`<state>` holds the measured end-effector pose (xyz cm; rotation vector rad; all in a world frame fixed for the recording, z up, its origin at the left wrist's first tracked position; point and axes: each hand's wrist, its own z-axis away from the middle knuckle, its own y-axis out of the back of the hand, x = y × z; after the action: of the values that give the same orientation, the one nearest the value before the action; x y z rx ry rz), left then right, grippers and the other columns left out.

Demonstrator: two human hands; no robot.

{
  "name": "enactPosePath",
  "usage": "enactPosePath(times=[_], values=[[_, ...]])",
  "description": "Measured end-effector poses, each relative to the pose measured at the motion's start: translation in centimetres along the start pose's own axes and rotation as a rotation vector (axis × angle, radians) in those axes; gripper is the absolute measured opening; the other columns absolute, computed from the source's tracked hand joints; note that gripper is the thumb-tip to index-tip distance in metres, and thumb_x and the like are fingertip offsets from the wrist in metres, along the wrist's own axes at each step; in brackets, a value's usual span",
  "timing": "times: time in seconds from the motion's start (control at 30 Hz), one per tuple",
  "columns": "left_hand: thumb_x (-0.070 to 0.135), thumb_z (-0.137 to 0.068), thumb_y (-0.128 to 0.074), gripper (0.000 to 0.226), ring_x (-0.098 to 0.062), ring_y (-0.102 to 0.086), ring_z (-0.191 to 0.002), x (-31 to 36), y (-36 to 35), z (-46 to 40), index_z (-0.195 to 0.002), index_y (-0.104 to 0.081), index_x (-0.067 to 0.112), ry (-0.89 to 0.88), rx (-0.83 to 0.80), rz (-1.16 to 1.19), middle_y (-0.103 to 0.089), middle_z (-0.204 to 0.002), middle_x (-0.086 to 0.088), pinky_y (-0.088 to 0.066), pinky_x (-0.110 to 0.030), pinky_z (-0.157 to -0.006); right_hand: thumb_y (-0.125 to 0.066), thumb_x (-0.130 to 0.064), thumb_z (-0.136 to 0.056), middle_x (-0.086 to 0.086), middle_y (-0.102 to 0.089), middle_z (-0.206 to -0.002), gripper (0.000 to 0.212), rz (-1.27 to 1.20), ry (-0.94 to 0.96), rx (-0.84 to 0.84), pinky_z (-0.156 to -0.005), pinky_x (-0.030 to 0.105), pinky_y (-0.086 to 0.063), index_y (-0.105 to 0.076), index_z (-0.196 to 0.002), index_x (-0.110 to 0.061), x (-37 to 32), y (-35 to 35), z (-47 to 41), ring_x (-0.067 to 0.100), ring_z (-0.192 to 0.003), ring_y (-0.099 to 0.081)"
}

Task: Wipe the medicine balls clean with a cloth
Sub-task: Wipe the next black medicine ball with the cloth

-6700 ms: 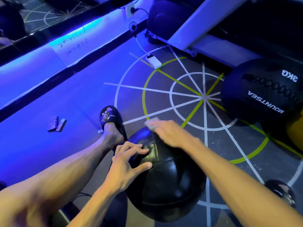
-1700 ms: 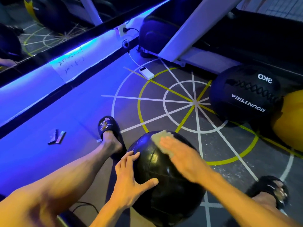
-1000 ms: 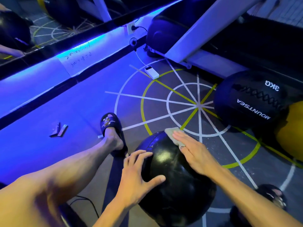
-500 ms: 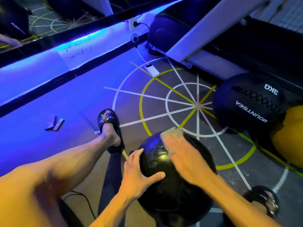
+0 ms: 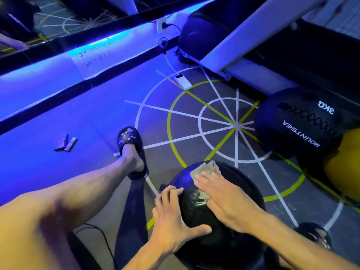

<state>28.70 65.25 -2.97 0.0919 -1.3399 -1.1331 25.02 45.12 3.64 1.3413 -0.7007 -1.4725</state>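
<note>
A glossy black medicine ball (image 5: 196, 211) rests on the floor between my legs. My left hand (image 5: 171, 219) lies flat on its left side, fingers spread, steadying it. My right hand (image 5: 224, 199) presses a small pale cloth (image 5: 204, 169) onto the top of the ball; part of the cloth is hidden under my fingers. A second black medicine ball (image 5: 298, 123), printed "MOUNTSEA 3KG", sits on the floor to the right, untouched. A yellow ball (image 5: 344, 164) lies just beyond it at the right edge.
My left foot in a dark slipper (image 5: 128, 139) is stretched forward; my right slipper (image 5: 315, 236) shows at lower right. A white power bank (image 5: 182, 82) with cable, a treadmill frame (image 5: 243, 36), small wrappers (image 5: 66, 143) and a mirrored wall with blue light surround the painted floor circles.
My right hand has slid the cloth back and forth over the ball's top, now resting toward the far side. My left hand shifted slightly on the ball's left side.
</note>
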Motion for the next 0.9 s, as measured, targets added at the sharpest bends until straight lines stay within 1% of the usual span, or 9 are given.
enactPosePath(times=[0.1,0.17,0.23,0.3,0.43,0.53,0.63,0.77,0.9], values=[[0.097,-0.047,-0.059,0.124,-0.008,-0.009,-0.138,0.2,-0.2,0.2,-0.148,-0.021,0.037,-0.005,-0.012,-0.012,-0.009,-0.141,0.026,-0.022,-0.032,-0.107,-0.024,-0.036,-0.103,-0.008,-0.035,-0.162,0.054,-0.119,-0.100,-0.006,-0.125,0.035,-0.020,-0.040,-0.154,-0.029,3.9,0.2,-0.5,0.009,-0.150,-0.028],[0.097,-0.048,-0.060,0.122,-0.008,-0.010,-0.139,0.6,-0.4,0.1,-0.148,-0.022,0.037,-0.013,-0.001,-0.027,-0.010,-0.143,0.023,-0.023,-0.035,-0.109,-0.027,-0.036,-0.105,0.001,-0.060,-0.140,0.042,-0.160,-0.329,0.075,-0.113,0.045,-0.040,-0.056,-0.133,-0.022,6.8,1.0,-2.0,0.021,-0.132,-0.053],[0.097,-0.050,-0.061,0.121,-0.009,-0.010,-0.138,1.0,-0.7,0.1,-0.148,-0.023,0.037,-0.020,0.009,-0.040,-0.010,-0.143,0.022,-0.024,-0.036,-0.111,-0.027,-0.033,-0.101,0.004,-0.068,-0.112,0.032,-0.115,-0.433,0.097,-0.094,0.046,-0.048,-0.057,-0.104,-0.022,7.0,1.0,-3.3,0.029,-0.110,-0.062],[0.096,-0.049,-0.061,0.122,-0.010,-0.010,-0.137,1.1,-0.9,0.0,-0.148,-0.023,0.036,-0.019,0.012,-0.049,-0.011,-0.143,0.020,-0.024,-0.037,-0.112,-0.026,-0.028,-0.099,0.006,-0.061,-0.110,0.020,-0.041,-0.319,0.023,-0.089,0.044,-0.050,-0.046,-0.096,-0.027,4.2,-0.2,-4.0,0.031,-0.109,-0.059],[0.094,-0.053,-0.063,0.120,-0.009,-0.005,-0.139,0.8,-1.2,0.3,-0.150,-0.021,0.037,-0.008,-0.007,-0.074,-0.007,-0.149,0.019,-0.022,-0.038,-0.114,-0.030,-0.029,-0.099,0.002,-0.053,-0.137,0.031,-0.034,-0.014,-0.105,-0.105,0.046,-0.046,-0.046,-0.124,-0.025,-0.1,-0.5,-2.6,0.027,-0.129,-0.048],[0.097,-0.050,-0.060,0.123,-0.009,-0.007,-0.142,0.8,-1.7,0.5,-0.150,-0.022,0.037,-0.033,0.011,-0.062,-0.009,-0.149,0.019,-0.023,-0.040,-0.116,-0.029,-0.023,-0.102,-0.004,-0.062,-0.090,0.016,-0.047,-0.198,0.003,-0.080,0.045,-0.052,-0.042,-0.093,-0.026,3.7,1.6,-2.6,0.017,-0.085,-0.062],[0.096,-0.054,-0.059,0.113,-0.006,-0.014,-0.140,0.4,-1.4,0.3,-0.148,-0.029,0.041,-0.114,0.012,-0.058,-0.015,-0.146,0.025,-0.026,-0.036,-0.113,-0.035,-0.020,-0.101,-0.001,-0.057,-0.063,0.018,-0.137,-0.385,0.094,-0.069,0.040,-0.045,-0.045,-0.086,-0.021,6.8,2.2,-1.6,0.007,-0.063,-0.057],[0.082,-0.068,-0.070,0.075,-0.002,-0.039,-0.127,-1.1,-0.2,-1.0,-0.130,-0.054,0.044,-0.181,0.036,0.155,-0.040,-0.130,0.034,-0.038,-0.033,-0.110,-0.035,-0.031,-0.101,0.006,-0.070,-0.084,0.036,-0.177,-0.489,0.147,-0.087,0.042,-0.050,-0.057,-0.118,-0.009,8.0,1.4,-0.1,0.019,-0.077,-0.062],[0.078,-0.059,-0.080,0.085,-0.001,-0.042,-0.126,-1.7,-1.0,-1.2,-0.129,-0.047,0.041,-0.092,0.048,0.256,-0.037,-0.127,0.037,-0.042,-0.029,-0.108,-0.034,-0.032,-0.105,0.004,-0.064,-0.136,0.042,-0.082,-0.507,0.138,-0.108,0.044,-0.042,-0.061,-0.132,-0.016,7.7,1.1,0.4,0.024,-0.125,-0.058]])
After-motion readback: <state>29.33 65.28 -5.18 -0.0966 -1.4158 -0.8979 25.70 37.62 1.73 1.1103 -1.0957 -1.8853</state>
